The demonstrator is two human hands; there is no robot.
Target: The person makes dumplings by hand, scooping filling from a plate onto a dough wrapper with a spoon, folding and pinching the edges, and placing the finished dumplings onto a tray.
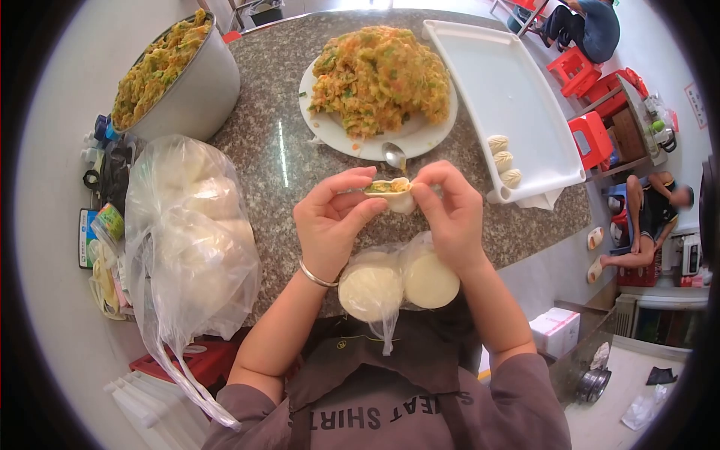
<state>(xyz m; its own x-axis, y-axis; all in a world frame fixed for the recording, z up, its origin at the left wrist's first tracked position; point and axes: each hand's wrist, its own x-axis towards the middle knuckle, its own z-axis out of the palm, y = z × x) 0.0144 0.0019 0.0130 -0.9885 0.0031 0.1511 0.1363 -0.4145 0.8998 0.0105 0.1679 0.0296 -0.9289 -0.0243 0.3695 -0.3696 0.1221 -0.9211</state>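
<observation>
Between both hands is a dumpling (397,198), a round wrapper folded up around orange and green filling that still shows at its top. My left hand (331,214) pinches its left end between thumb and fingers. On the other side my right hand (453,210) grips the edge with thumb and forefinger. Just beyond them a spoon (394,155) rests on the rim of a white plate (411,144) heaped with chopped filling (379,79). Close to my body lie two stacks of round wrappers (370,287) in clear plastic.
At right a white tray (517,105) holds three pleated dumplings (503,160). To the left stand a large metal pot (202,94) of filling and a plastic bag (199,225) of pale dough pieces. Two people sit at far right, near red stools (574,69).
</observation>
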